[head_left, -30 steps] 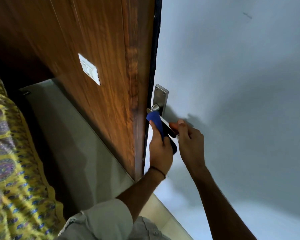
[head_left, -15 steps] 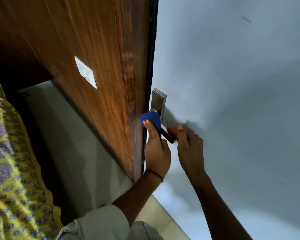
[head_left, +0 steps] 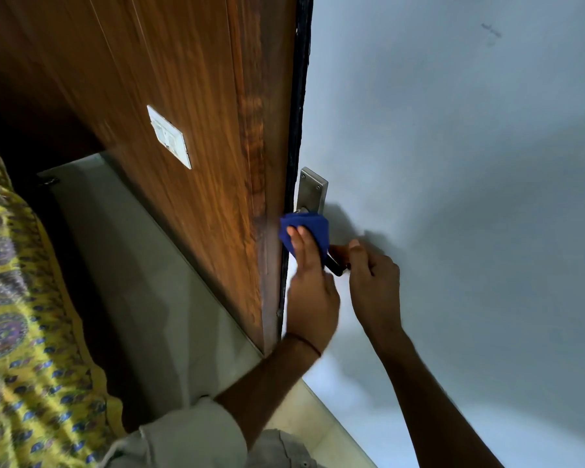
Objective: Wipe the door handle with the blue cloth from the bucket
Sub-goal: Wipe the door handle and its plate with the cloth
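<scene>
A metal door handle plate [head_left: 312,194] is fixed to the pale grey door [head_left: 453,163] near its edge. The lever runs down and right from the plate; only its dark end [head_left: 335,266] shows. My left hand [head_left: 309,288] presses a folded blue cloth [head_left: 309,228] over the lever's base, just below the plate. My right hand [head_left: 374,285] grips the lever's free end with thumb and fingers. No bucket is in view.
A brown wooden panel [head_left: 183,130] with a white switch plate [head_left: 169,136] stands left of the door edge. Pale floor tiles [head_left: 132,265] lie below it. A yellow patterned cloth [head_left: 17,332] fills the left side. My grey trouser knee [head_left: 190,440] is at the bottom.
My left hand has slid the blue cloth up the lever toward the plate. My right hand has kept its hold on the lever's end.
</scene>
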Demonstrator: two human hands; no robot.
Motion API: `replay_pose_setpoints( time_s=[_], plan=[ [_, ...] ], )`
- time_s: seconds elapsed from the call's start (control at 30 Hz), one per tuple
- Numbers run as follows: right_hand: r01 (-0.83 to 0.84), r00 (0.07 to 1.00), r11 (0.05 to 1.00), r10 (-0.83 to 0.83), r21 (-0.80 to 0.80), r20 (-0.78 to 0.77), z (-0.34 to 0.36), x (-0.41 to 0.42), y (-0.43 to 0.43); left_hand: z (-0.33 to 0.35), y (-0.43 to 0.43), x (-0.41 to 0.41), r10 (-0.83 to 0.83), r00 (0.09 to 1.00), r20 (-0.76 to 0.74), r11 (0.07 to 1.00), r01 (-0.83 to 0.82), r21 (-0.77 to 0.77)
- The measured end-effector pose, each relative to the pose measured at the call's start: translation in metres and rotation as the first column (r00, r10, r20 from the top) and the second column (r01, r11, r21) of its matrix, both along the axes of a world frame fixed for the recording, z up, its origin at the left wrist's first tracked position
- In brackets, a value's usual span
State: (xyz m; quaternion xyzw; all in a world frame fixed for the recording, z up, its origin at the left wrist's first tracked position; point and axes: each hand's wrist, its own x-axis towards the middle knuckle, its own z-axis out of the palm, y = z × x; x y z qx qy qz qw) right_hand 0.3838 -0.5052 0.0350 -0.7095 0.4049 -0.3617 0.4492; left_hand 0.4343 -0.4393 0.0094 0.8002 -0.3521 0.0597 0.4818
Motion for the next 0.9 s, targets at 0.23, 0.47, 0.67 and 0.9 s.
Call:
replay_pose_setpoints(
  time_s=[0.23,0.47,0.67,0.9],
  plan=[
    [0.015,0.999,0.999,-0.016,0.029,0.033,0.002,-0.001,0.001,0.001,-0.002,-0.01,-0.031,0.973,-0.229,1.0,0.029,-0.011],
    [0.018,1.0,1.0,-0.018,-0.002,0.004,0.001,-0.001,0.003,0.03,-0.014,0.037,0.205,0.979,-0.005,0.965,-0.202,0.166],
    [0.02,1.0,0.999,-0.02,-0.035,0.003,0.0,-0.002,0.001,0.006,0.021,-0.047,-0.287,0.886,-0.365,0.958,0.27,-0.099],
    [0.008,0.999,1.0,-0.008,0.015,0.037,-0.001,-0.001,0.001,0.027,-0.016,0.019,0.068,0.916,-0.395,0.997,-0.075,0.0]
  ],
)
